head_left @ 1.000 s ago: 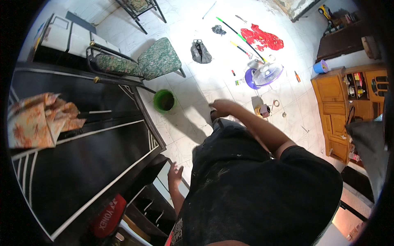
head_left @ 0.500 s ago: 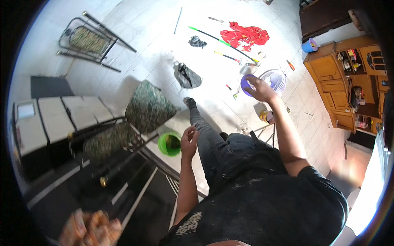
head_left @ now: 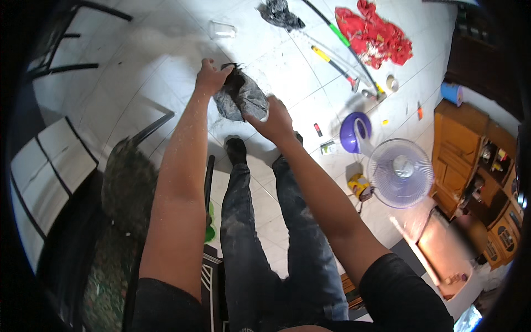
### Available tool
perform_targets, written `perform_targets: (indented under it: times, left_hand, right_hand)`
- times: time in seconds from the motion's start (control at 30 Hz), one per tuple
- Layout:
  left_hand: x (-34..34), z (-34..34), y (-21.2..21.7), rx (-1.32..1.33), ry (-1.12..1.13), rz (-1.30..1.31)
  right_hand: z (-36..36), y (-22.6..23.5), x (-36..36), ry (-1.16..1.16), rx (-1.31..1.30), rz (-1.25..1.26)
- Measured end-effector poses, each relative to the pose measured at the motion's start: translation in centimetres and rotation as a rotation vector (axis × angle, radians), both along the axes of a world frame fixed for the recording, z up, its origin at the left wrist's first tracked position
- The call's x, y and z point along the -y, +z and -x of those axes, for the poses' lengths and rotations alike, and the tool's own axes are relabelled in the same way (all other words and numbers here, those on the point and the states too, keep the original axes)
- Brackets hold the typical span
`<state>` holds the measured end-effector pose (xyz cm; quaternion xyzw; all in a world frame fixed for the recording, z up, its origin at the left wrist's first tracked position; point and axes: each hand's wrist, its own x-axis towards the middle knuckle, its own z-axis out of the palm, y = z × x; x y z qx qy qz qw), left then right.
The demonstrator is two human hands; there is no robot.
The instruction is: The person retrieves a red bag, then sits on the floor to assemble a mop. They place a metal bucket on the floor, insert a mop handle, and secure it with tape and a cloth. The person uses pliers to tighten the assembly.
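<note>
Grey crumpled cloth (head_left: 241, 98) with dark patches, gripped by closed left hand (head_left: 211, 77) and right hand (head_left: 274, 119)

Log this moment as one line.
left hand: grips grey cloth | right hand: grips same cloth | below: white tiled floor

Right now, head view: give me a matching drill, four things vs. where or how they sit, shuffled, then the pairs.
Things:
1. grey rag
2. red cloth
3. fan
4. purple bucket

Places or states:
A. on the floor beside the wooden cabinet, grille toward the camera
B. held between the left hand and the right hand
C. crumpled on the white tiles, far from the person
D. on the floor right next to the fan, on its far side

Pairs: 1-B, 2-C, 3-A, 4-D
</note>
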<state>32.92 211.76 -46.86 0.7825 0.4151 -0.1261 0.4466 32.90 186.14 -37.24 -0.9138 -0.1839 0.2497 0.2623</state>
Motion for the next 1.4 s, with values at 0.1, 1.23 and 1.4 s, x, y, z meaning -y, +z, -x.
perform_targets:
  times: [0.1, 1.23, 1.4]
  left_hand:
    - [2.5, -5.0, -7.7, -0.258, -0.184, -0.134]
    - [22.7, -7.9, 10.3, -0.033, -0.751, 0.235]
    - [21.3, -4.9, 3.9, -0.123, -0.292, 1.07]
  right_hand:
    - [-2.5, -8.9, -5.3, -0.104, -0.076, 0.213]
    - [4.1, 1.9, 8.8, -0.115, -0.119, -0.299]
    - [0.3, 1.0, 9.7, -0.098, -0.272, -0.236]
